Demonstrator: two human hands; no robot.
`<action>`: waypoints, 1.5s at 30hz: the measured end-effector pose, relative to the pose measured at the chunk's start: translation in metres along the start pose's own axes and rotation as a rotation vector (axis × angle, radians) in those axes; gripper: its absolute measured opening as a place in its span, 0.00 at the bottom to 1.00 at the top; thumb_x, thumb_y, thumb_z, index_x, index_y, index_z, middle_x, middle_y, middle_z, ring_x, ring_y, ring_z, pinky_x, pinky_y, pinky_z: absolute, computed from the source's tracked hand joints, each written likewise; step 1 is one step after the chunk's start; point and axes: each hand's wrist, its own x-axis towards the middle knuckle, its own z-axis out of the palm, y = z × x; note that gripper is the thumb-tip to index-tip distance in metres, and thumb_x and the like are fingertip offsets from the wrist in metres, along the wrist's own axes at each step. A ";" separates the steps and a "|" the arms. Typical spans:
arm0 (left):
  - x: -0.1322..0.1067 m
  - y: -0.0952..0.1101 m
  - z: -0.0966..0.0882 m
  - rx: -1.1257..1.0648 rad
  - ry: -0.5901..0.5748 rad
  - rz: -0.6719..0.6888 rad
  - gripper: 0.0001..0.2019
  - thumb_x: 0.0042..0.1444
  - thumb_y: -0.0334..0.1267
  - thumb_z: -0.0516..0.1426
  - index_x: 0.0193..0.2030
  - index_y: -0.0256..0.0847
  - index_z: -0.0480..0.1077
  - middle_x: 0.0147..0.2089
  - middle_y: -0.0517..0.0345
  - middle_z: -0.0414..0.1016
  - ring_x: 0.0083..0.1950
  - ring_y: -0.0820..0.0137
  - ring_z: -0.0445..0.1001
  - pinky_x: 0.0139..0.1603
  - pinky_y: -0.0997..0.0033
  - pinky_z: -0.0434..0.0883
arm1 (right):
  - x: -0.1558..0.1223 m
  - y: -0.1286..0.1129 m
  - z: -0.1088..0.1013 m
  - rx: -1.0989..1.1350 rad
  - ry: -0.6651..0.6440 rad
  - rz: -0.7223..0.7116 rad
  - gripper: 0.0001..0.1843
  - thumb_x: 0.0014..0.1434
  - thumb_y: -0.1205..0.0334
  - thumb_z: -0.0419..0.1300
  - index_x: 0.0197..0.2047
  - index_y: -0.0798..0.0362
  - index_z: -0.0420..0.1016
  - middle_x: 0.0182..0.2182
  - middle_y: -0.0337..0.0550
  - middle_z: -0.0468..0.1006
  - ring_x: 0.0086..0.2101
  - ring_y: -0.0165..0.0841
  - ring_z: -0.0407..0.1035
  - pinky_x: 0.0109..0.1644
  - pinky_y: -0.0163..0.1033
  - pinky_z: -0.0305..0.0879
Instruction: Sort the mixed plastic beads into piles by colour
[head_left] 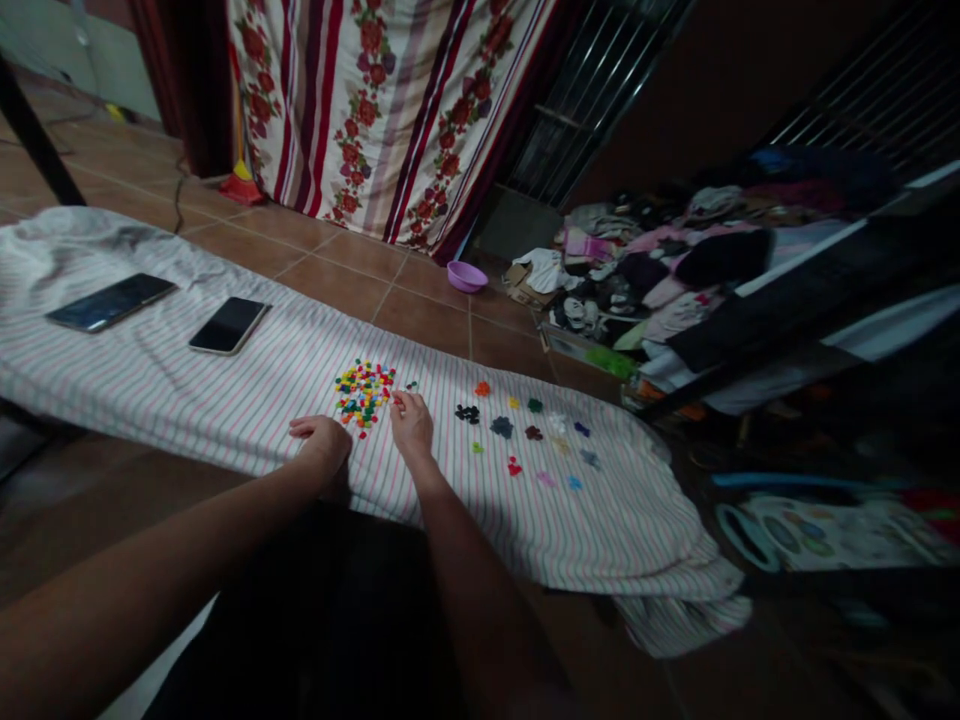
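A loose pile of small multicoloured beads or blocks (361, 392) lies on the striped cloth; their exact kind is too small to make out. At the pile's right edge is my right hand (413, 428), its fingers pinched together beside a red piece; whether they grip it is unclear. A few dark and pale pieces (412, 385) lie just beyond those fingertips. My left hand (327, 447) is curled closed at the cloth's near edge, left of the pile, and hides anything within it. Right of my hands sit colour-sorted clusters, among them black (467, 413), orange (482, 388) and red (514, 467).
The striped cloth (300, 375) covers a long low surface. A phone (229, 326) and a tablet-like device (112, 302) lie on its left part. Beyond it on the tiled floor are a purple basin (466, 277), a broom (241, 184) and heaped clothes (660, 260).
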 end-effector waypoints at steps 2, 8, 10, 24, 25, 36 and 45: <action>0.006 0.002 0.004 -0.034 -0.032 -0.034 0.25 0.49 0.41 0.61 0.44 0.13 0.75 0.41 0.13 0.76 0.48 0.29 0.75 0.39 0.39 0.73 | 0.000 -0.001 0.000 -0.022 -0.008 -0.011 0.18 0.62 0.67 0.55 0.53 0.46 0.74 0.43 0.41 0.74 0.44 0.32 0.69 0.52 0.36 0.64; 0.013 0.007 0.009 -0.138 -0.094 -0.028 0.31 0.42 0.48 0.66 0.44 0.16 0.76 0.43 0.12 0.75 0.52 0.23 0.70 0.41 0.27 0.69 | -0.001 -0.004 0.002 0.018 0.019 0.015 0.18 0.61 0.67 0.54 0.53 0.49 0.73 0.42 0.42 0.74 0.41 0.33 0.69 0.51 0.37 0.64; 0.012 0.008 0.006 -0.101 -0.113 -0.035 0.30 0.42 0.45 0.66 0.44 0.16 0.76 0.43 0.12 0.75 0.52 0.23 0.70 0.41 0.28 0.69 | -0.001 -0.005 0.001 0.022 0.038 0.033 0.17 0.61 0.67 0.54 0.52 0.49 0.74 0.41 0.42 0.74 0.40 0.33 0.70 0.50 0.37 0.64; -0.001 -0.003 -0.011 -0.030 -0.081 -0.030 0.22 0.51 0.37 0.59 0.45 0.15 0.75 0.43 0.14 0.76 0.50 0.29 0.74 0.39 0.37 0.74 | -0.004 -0.006 -0.004 0.088 0.127 0.111 0.08 0.65 0.58 0.56 0.39 0.49 0.74 0.37 0.39 0.76 0.37 0.31 0.70 0.45 0.35 0.63; -0.003 -0.004 -0.012 -0.013 -0.077 -0.019 0.21 0.52 0.36 0.58 0.45 0.15 0.75 0.43 0.14 0.76 0.50 0.30 0.74 0.39 0.39 0.74 | -0.005 -0.006 -0.005 0.103 0.135 0.112 0.08 0.65 0.57 0.55 0.39 0.49 0.74 0.37 0.40 0.77 0.38 0.31 0.70 0.46 0.35 0.64; -0.008 -0.008 -0.021 -0.010 -0.083 0.005 0.21 0.53 0.33 0.56 0.46 0.11 0.73 0.44 0.11 0.74 0.49 0.31 0.75 0.37 0.45 0.74 | -0.071 0.048 -0.087 0.146 0.314 -0.010 0.14 0.65 0.59 0.49 0.43 0.50 0.76 0.42 0.46 0.76 0.45 0.34 0.71 0.49 0.39 0.68; -0.008 -0.007 -0.013 0.026 -0.036 -0.029 0.21 0.54 0.32 0.53 0.46 0.12 0.74 0.45 0.14 0.75 0.48 0.34 0.76 0.37 0.48 0.74 | -0.087 0.118 -0.140 -0.133 0.472 0.126 0.15 0.61 0.62 0.47 0.39 0.53 0.75 0.39 0.49 0.79 0.43 0.39 0.69 0.52 0.46 0.64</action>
